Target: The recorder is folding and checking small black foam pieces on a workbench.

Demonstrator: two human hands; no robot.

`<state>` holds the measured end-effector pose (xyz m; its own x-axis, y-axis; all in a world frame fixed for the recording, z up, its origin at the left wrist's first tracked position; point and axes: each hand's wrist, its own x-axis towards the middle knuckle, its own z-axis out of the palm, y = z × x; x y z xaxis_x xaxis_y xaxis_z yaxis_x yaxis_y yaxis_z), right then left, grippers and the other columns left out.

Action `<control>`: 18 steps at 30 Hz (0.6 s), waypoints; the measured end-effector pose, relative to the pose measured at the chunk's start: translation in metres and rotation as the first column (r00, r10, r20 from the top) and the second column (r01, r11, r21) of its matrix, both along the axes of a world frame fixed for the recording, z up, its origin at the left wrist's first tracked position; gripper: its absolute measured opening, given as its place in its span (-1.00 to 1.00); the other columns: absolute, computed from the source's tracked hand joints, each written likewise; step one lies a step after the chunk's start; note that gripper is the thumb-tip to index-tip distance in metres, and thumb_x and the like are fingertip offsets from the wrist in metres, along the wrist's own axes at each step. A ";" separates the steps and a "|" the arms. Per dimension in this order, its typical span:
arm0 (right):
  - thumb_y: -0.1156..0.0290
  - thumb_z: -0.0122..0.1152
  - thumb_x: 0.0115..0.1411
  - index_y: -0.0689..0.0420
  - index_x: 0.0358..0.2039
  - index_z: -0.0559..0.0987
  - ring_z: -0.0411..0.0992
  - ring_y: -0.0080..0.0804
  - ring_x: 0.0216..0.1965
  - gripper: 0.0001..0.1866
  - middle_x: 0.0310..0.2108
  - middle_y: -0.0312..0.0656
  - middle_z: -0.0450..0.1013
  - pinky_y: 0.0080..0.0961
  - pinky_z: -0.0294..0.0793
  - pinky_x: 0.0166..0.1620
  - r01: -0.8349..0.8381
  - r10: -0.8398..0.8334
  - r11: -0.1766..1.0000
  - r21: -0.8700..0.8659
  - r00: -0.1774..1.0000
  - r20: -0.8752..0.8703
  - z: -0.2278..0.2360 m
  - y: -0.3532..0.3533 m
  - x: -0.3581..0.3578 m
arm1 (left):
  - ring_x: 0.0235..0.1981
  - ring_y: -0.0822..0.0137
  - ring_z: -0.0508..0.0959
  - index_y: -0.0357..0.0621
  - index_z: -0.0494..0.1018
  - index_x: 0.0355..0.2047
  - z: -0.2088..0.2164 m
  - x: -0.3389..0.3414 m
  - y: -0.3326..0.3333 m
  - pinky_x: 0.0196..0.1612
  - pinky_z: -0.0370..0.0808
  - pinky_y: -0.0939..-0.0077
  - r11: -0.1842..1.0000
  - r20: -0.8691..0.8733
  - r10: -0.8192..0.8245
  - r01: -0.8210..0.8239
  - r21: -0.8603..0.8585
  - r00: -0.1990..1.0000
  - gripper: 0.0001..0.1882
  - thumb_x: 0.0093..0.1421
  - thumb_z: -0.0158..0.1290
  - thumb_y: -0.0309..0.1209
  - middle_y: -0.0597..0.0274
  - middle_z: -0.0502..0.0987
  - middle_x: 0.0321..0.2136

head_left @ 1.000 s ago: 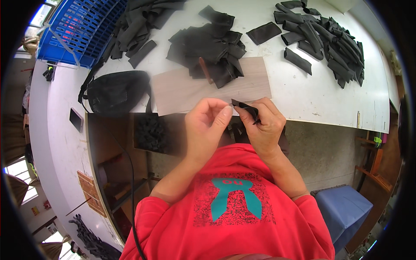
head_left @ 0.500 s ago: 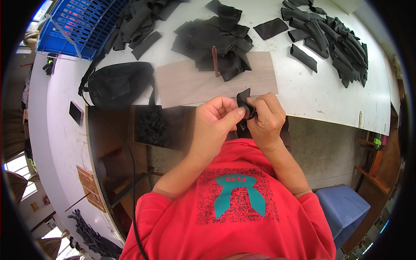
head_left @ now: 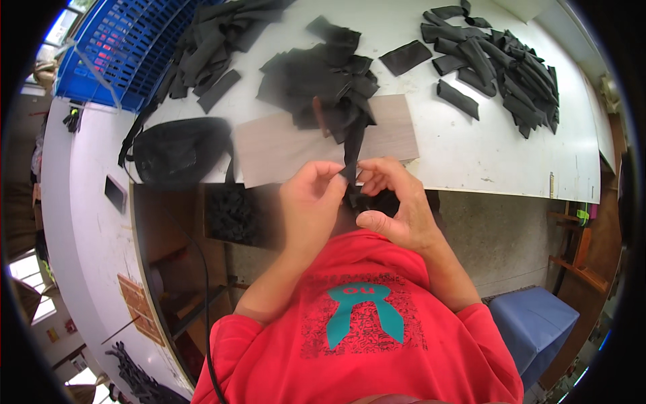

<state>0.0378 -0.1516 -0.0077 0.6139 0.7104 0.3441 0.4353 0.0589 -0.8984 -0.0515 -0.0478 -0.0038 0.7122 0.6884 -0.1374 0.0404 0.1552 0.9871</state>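
Just off the table's near edge, my left hand (head_left: 313, 195) pinches a black fabric piece (head_left: 352, 151) between thumb and fingers. That piece stretches up toward the dark pile on the board. My right hand (head_left: 398, 202) is beside it with thumb and fingers apart; its fingertips are close to the fabric, and whether they touch it I cannot tell. Ahead of both hands lies a heap of flat black fabric pieces (head_left: 309, 81), partly on a wood-grain board (head_left: 269, 148). A slim brown upright stick (head_left: 319, 118) stands out against the heap.
Rolled black fabric tubes (head_left: 521, 84) are piled at the right of the white table (head_left: 498, 158), more black pieces (head_left: 222, 34) at the left beside a blue crate (head_left: 124, 50). A black pouch (head_left: 182, 151), a phone (head_left: 115, 194), an open drawer of black scraps (head_left: 235, 212) and a blue-covered stool (head_left: 531, 330) surround me.
My right hand has opened and drawn its thumb away from the fabric. The piece, bunched between both hands before, now hangs straighter from my left hand. The view has shifted slightly.
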 end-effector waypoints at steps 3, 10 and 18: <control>0.54 0.22 -0.12 0.23 -0.41 0.45 0.30 -0.52 -0.63 -0.79 -0.53 -0.21 0.32 -0.66 0.29 -0.55 0.032 -0.033 0.999 -0.021 0.998 -0.052 0.001 -0.002 0.000 | -0.62 0.67 0.33 -0.33 0.38 -0.43 0.003 -0.003 -0.001 -0.56 0.28 0.84 0.981 -0.019 -0.108 0.110 0.161 0.994 -0.93 0.05 0.00 -0.57 0.38 0.40 -0.60; 0.62 0.14 -0.21 0.23 -0.55 0.43 0.29 -0.26 -0.60 -0.87 -0.62 -0.20 0.26 -0.45 0.29 -0.59 0.169 -0.152 0.986 -0.002 0.894 0.421 -0.007 0.012 -0.003 | -0.75 0.67 0.31 -0.35 0.36 -0.48 -0.014 -0.001 -0.005 -0.70 0.28 0.79 0.702 -0.009 0.149 -0.099 0.706 0.989 -0.93 -0.02 0.00 -0.65 0.34 0.41 -0.70; 0.58 0.12 -0.12 0.24 -0.53 0.47 0.28 -0.55 -0.66 -0.93 -0.62 -0.32 0.34 -0.66 0.23 -0.63 -0.009 0.009 1.000 0.004 0.788 -0.615 -0.015 0.021 0.006 | -0.84 0.68 0.13 -0.25 0.31 -0.42 0.006 -0.001 0.022 -0.77 0.01 0.82 0.637 0.394 -0.051 0.334 -0.695 0.918 -0.82 -0.08 -0.01 -0.67 0.38 0.31 -0.68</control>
